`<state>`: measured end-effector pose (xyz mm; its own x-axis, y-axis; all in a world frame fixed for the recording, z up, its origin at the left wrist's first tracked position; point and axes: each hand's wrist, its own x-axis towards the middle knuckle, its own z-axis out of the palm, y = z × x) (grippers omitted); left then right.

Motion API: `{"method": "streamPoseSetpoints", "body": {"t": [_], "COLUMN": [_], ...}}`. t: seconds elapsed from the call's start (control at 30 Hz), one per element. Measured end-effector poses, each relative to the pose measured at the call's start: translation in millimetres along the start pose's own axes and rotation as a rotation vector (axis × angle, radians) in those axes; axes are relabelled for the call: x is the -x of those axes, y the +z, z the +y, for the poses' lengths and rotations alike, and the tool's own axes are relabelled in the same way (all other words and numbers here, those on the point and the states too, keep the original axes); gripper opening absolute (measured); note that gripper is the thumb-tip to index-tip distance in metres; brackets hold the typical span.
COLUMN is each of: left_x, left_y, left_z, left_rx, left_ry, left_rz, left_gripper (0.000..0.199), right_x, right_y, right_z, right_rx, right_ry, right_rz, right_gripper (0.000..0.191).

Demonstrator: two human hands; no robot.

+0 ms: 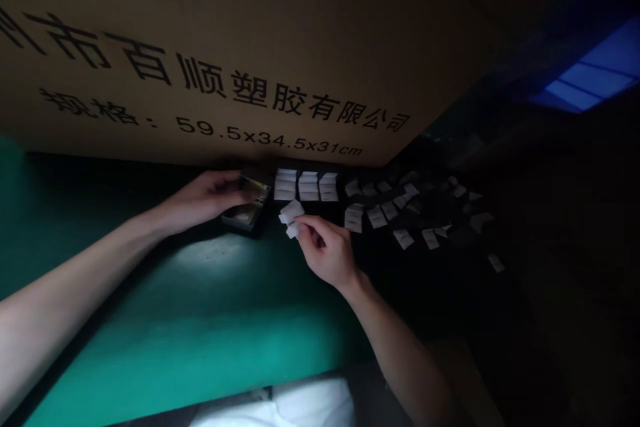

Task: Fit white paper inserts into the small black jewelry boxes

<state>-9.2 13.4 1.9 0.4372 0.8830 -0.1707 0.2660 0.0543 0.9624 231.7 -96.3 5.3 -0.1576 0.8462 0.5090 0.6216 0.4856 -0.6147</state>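
Observation:
On the left, my left hand point(213, 195) grips a small dark box point(255, 213) with a shiny, yellowish inside, its thumb lying across the top. My right hand point(327, 247) pinches a small white folded card point(292, 213) between thumb and fingertips, just right of the box. Beyond that card, three white folded pieces point(309, 187) stand side by side in a row against something dark. More white folded cards point(383, 213) lie scattered to the right of my right hand; dimness hides what is under some of them.
A large cardboard carton point(240, 33) with printed black characters stands behind my hands. The work surface is green point(210, 320). White cloth point(305, 403) shows at the bottom edge. A blue-lit panel point(595, 73) glows at upper right; the right side is very dark.

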Motion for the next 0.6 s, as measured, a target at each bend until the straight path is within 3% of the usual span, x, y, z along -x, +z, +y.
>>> {"method": "streamPoseSetpoints", "body": {"t": [0.2,0.3,0.4,0.5,0.53,0.6], "left_x": [-0.5,-1.1,-3.1,-5.9,-6.9,-8.6], "left_y": [-3.4,-6.4,-9.2,-11.1,-11.6,-12.3], "left_z": [-2.5,-6.6,-11.9,-17.3,-18.8,-20.9], "left_rx": [-0.001,-0.034,-0.055,-0.055,-0.054,-0.054], "left_ry": [0.014,-0.012,-0.027,-0.031,-0.036,-0.054], "left_rz": [0.027,0.012,-0.015,-0.019,-0.018,-0.020], "left_gripper": [0.045,0.045,0.046,0.049,0.050,0.053], "right_x": [-0.3,-7.8,-26.6,-51.6,-58.7,-67.7], "right_y": [-5.7,-32.2,-92.0,-172.3,-198.5,-243.5], "right_z": [-1.8,3.1,22.2,60.3,75.3,103.7], "right_rx": [0.100,0.246,0.438,0.533,0.578,0.807], "right_ry": [-0.116,-0.218,-0.154,0.170,0.299,0.562], "right_rz": [0.049,0.163,0.360,0.465,0.418,0.194], "right_gripper": [0.021,0.022,0.018,0.027,0.030,0.030]}}
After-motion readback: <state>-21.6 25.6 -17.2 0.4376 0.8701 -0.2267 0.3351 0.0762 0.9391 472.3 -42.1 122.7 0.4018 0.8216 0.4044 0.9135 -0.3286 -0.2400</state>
